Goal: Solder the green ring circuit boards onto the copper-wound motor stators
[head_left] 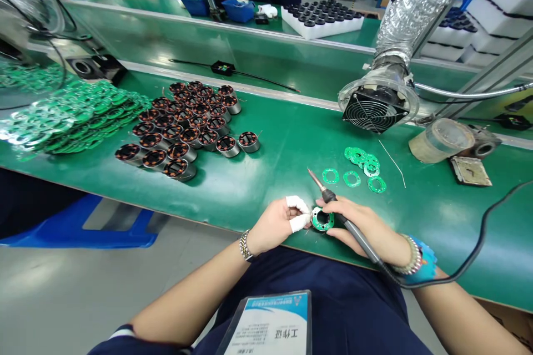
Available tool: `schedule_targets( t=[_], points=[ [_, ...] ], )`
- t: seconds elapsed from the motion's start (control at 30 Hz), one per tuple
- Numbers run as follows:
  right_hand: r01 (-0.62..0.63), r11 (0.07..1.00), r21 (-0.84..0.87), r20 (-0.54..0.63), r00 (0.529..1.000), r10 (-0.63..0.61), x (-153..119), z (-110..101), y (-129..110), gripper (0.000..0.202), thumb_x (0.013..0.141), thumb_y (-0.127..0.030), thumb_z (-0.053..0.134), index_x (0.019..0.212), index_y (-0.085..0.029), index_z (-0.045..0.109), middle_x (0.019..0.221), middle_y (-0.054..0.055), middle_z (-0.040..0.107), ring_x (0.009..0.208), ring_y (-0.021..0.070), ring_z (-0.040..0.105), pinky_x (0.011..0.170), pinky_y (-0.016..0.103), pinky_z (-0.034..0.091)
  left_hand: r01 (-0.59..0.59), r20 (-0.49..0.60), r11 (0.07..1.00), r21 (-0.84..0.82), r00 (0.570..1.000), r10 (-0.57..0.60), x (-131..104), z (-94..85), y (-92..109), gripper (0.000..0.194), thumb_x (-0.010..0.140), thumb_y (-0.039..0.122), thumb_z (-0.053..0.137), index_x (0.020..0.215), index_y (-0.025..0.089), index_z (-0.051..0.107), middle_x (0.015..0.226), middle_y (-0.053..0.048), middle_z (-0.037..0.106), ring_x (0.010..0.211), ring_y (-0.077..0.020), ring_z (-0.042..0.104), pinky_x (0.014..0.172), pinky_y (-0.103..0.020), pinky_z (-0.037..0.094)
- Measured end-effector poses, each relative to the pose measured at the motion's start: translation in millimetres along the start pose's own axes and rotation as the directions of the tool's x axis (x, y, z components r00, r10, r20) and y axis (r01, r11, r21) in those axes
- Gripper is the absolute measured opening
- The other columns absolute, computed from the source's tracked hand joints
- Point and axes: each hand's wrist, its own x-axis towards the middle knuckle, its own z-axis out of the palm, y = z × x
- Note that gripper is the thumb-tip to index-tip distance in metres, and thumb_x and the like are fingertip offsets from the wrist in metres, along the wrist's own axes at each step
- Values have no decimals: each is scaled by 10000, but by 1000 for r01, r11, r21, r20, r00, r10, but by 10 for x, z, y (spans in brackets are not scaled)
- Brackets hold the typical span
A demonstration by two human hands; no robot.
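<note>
Near the table's front edge is a motor stator with a green ring-shaped circuit board (322, 219) on top. My left hand (283, 221), with white covers on its fingertips, pinches the left side of it. My right hand (366, 227) has its fingers around the right side and also holds a soldering iron (352, 228), tip pointing up and left, apart from the board. Several loose green ring boards (352, 178) lie beyond my right hand. To the left stand several rows of copper-wound stators (189, 136).
Stacked green board panels (75, 111) lie at the far left. A fume fan (375, 111) with a foil duct hangs at the back right. A solder wire (391, 162), a cloudy jar (439, 140) and a tip-cleaning tray (470, 171) are at right. The iron's cord (474, 249) runs past my right wrist.
</note>
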Motion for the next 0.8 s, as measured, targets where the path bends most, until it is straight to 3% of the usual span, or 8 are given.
schedule_targets(
  t=[0.1,0.17,0.27,0.33,0.57,0.8],
  points=[
    [-54,998,9,-14,998,54,13,39,23,340,835,-185,562,1162,-207,476,1098,73,612,999,168,598,869,311,502,-46,2,996,74,999,46,-26,-64,-23,118,711,215,649,757,133,578,694,-15,615,651,-116,589,665,-253,483],
    [-82,997,11,-37,996,82,-12,59,11,334,834,-203,567,1156,-208,479,1087,76,613,989,174,603,862,313,504,-161,11,960,230,987,163,-51,-140,-29,113,736,220,640,815,143,617,782,-43,644,725,-136,607,703,-271,495],
    [-110,994,10,-83,990,111,-64,105,-23,343,830,-215,572,1158,-202,475,1061,84,613,955,180,612,828,310,515,-361,152,813,457,932,328,-74,-226,-14,95,762,212,634,837,170,673,852,-55,663,784,-143,613,739,-269,489],
    [-132,991,1,-130,983,131,-99,160,-45,352,822,-206,579,1158,-199,472,1050,87,613,942,183,611,811,307,519,-403,224,779,481,915,335,-70,-220,0,81,771,210,633,820,175,687,821,-47,665,764,-135,614,727,-256,486],
    [-154,985,-80,-315,941,122,-170,334,-119,392,807,-193,586,1175,-196,452,1088,105,602,1017,211,581,866,354,504,-242,206,917,318,961,182,-29,-4,20,102,777,238,604,745,143,623,781,-17,558,624,-86,548,577,-204,479],
    [-3,993,-122,-350,936,-40,-64,301,-183,243,815,-79,514,1021,-204,548,862,60,635,876,193,581,764,352,513,-136,195,969,205,976,96,-53,23,10,120,765,245,590,733,136,551,759,-2,499,583,-77,526,552,-212,474]
  ],
)
